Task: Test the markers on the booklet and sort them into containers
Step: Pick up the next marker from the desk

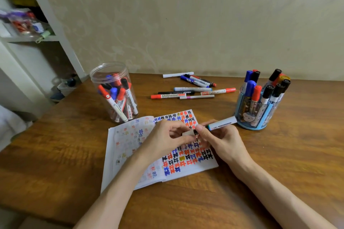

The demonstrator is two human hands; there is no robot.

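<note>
An open booklet (130,147) lies on the wooden table, its right page full of red, blue and black test marks. Over that page my right hand (219,140) grips a white marker (222,122) whose dark tip points left. My left hand (165,136) pinches the marker's white cap (187,134) right at the tip. A clear plastic jar (113,91) with several markers stands at the left. A blue pen holder (254,115) with several upright markers stands at the right. Several loose markers (193,89) lie at the back of the table.
A white shelf unit (42,24) with small items stands at the far left beside the table. The wall runs along the table's back edge. Bare wood (297,154) lies to the right of the booklet and in front of it.
</note>
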